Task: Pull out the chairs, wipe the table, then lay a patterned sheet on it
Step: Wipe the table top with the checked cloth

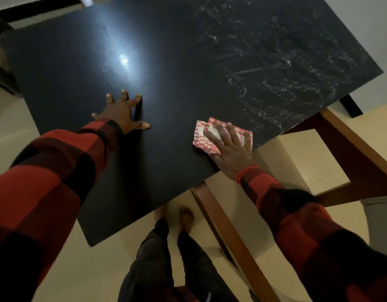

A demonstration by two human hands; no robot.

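The black table (177, 68) fills most of the view. Its far right part carries whitish smears and streaks; the left and middle look dark and shiny. My left hand (122, 112) rests flat on the tabletop with fingers spread. Near the table's right front edge, my right hand (228, 147) presses straight fingers down on a crumpled red-and-white checked cloth (204, 139). No patterned sheet is in view.
A wooden chair (308, 162) with a cream seat stands pulled out at the right, beside the table edge. My bare feet (185, 216) stand on the pale floor under the front edge. Something dark (1, 75) sits at the far left.
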